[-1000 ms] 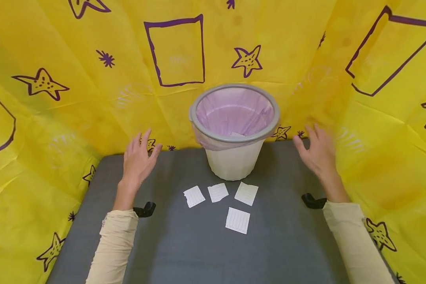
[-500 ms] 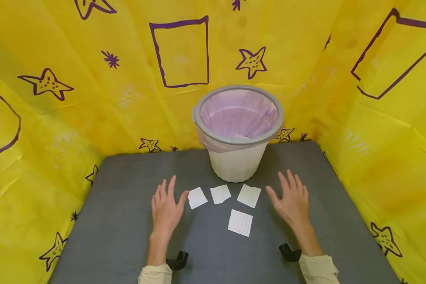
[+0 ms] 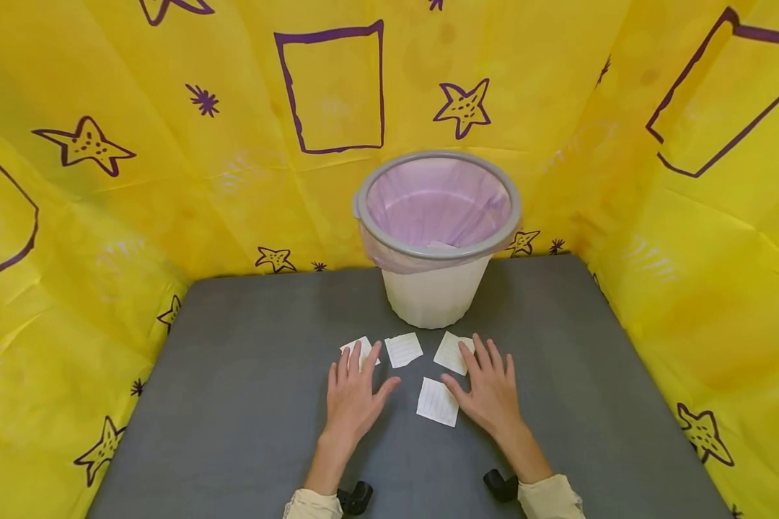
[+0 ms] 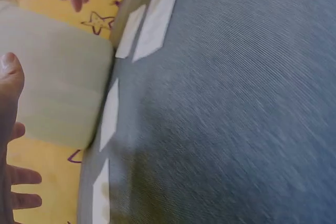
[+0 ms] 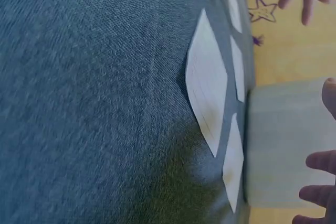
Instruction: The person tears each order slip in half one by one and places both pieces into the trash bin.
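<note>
My left hand (image 3: 353, 400) hovers over the table with its fingers spread, fingertips overlapping the leftmost paper piece (image 3: 347, 347) in the head view. The right hand (image 3: 491, 393) is likewise spread and holds nothing. Its fingertips overlap the right-hand paper piece (image 3: 450, 353), and its thumb reaches the edge of the nearest paper piece (image 3: 436, 402). Between the hands lies another torn piece of lined paper (image 3: 404, 350). Both wrist views show the fingers raised above the tabletop, with the paper pieces (image 4: 157, 19) lying flat below.
A white wastebasket (image 3: 431, 299) with a grey rim and a pinkish liner stands behind the papers; some white paper shows inside it. Yellow patterned cloth (image 3: 324, 209) encloses the back and sides of the grey table (image 3: 253, 346). A black wrist mount (image 3: 355, 497) sits by each wrist.
Both hands have come down from beside the wastebasket and moved inward toward each other, now over the paper pieces. The papers and wastebasket have stayed in place.
</note>
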{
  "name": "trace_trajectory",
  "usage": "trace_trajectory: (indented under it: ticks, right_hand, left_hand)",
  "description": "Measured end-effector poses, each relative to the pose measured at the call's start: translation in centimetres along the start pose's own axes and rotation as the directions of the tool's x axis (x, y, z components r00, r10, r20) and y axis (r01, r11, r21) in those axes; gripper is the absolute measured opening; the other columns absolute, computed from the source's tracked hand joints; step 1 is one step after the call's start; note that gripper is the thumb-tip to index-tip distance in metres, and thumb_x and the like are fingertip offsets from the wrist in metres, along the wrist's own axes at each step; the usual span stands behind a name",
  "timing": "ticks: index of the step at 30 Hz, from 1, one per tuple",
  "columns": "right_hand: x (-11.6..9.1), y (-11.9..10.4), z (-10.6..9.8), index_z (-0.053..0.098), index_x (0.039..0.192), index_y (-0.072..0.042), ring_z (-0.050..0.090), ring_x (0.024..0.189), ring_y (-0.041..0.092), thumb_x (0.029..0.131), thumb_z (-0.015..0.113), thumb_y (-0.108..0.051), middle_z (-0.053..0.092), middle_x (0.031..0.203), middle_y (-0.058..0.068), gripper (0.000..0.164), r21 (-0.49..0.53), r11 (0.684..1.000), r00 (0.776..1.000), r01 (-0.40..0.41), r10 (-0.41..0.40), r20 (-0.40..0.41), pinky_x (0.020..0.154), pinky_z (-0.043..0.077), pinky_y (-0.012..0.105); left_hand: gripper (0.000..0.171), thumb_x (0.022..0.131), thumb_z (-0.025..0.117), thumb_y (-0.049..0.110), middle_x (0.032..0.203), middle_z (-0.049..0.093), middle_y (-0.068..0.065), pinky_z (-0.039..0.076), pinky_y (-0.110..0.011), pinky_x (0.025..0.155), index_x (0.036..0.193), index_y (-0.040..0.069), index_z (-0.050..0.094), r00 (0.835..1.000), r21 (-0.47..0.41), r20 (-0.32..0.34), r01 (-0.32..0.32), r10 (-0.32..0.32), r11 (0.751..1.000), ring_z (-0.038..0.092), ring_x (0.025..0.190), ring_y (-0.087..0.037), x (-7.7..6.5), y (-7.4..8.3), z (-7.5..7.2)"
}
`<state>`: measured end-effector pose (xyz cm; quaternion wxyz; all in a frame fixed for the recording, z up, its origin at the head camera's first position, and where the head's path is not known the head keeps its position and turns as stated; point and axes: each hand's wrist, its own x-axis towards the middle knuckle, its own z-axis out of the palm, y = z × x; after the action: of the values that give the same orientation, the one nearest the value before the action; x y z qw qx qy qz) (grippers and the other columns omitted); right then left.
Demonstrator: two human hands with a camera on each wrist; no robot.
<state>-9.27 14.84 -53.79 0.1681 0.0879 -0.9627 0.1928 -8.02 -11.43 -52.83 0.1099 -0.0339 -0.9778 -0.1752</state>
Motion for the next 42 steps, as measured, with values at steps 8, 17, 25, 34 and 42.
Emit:
trace_trajectory:
  ticks: [8, 17, 25, 34, 42]
  right_hand:
    - [-0.2, -1.6, 1.2, 0.053, 0.138, -0.015, 0.042, 0.134, 0.041, 0.081, 0.062, -0.059, 0.047, 0.148, 0.015, 0.072, -0.014, 1.0, 1.0, 0.022, -0.022, 0.015, 0.105, 0.029, 0.069]
    - [-1.4, -2.2, 2.5, 0.055, 0.136, -0.017, 0.046, 0.132, 0.041, 0.082, 0.064, -0.058, 0.05, 0.145, 0.014, 0.069, -0.087, 0.99, 0.992, 0.111, -0.105, 0.075, 0.101, 0.035, 0.068]
    - [-2.2, -1.4, 2.7, 0.061, 0.128, -0.014, 0.051, 0.124, 0.042, 0.072, 0.076, -0.052, 0.056, 0.137, 0.016, 0.069, -0.118, 0.975, 0.982, 0.189, -0.185, 0.038, 0.098, 0.038, 0.067]
    - [-2.9, -1.4, 3.4, 0.064, 0.12, -0.012, 0.054, 0.119, 0.038, 0.071, 0.079, -0.052, 0.059, 0.13, 0.014, 0.065, -0.118, 0.969, 0.972, 0.216, -0.201, 0.125, 0.097, 0.044, 0.058]
    - [-1.9, -2.1, 3.6, 0.057, 0.089, -0.004, 0.048, 0.074, 0.024, 0.057, 0.089, -0.04, 0.05, 0.084, 0.008, 0.058, -0.102, 0.958, 0.959, 0.269, -0.255, 0.126, 0.059, 0.044, 0.033]
  left_hand:
    - [0.074, 0.086, 0.052, 0.067, 0.147, 0.046, -0.017, 0.032, -0.06, 0.108, 0.147, 0.028, 0.04, 1.0, 0.002, 0.003, -0.026, 0.026, 1.0, 0.04, 0.138, -0.039, 0.1, 1.9, 1.0]
    - [0.068, 0.087, 0.053, 0.064, 0.135, 0.055, -0.016, 0.04, -0.055, 0.101, 0.143, 0.026, 0.047, 0.985, 0.077, 0.011, -0.171, 0.171, 0.982, 0.051, 0.126, -0.037, -1.1, 3.2, 4.0]
    - [0.063, 0.086, 0.063, 0.051, 0.133, 0.057, -0.016, 0.041, -0.057, 0.099, 0.141, 0.024, 0.048, 0.974, 0.081, 0.075, -0.221, 0.215, 0.972, 0.053, 0.124, -0.037, -1.2, 3.3, 4.3]
    - [0.066, 0.078, 0.074, 0.041, 0.128, 0.06, -0.013, 0.046, -0.05, 0.093, 0.137, 0.022, 0.052, 0.962, 0.094, 0.103, -0.262, 0.253, 0.96, 0.057, 0.115, -0.031, -1.1, 4.2, 5.3]
    - [0.048, 0.074, 0.082, 0.028, 0.105, 0.053, -0.006, 0.043, -0.035, 0.076, 0.113, 0.012, 0.059, 0.932, 0.006, 0.259, -0.263, 0.253, 0.965, 0.05, 0.097, -0.023, 1.4, 5.9, 5.9]
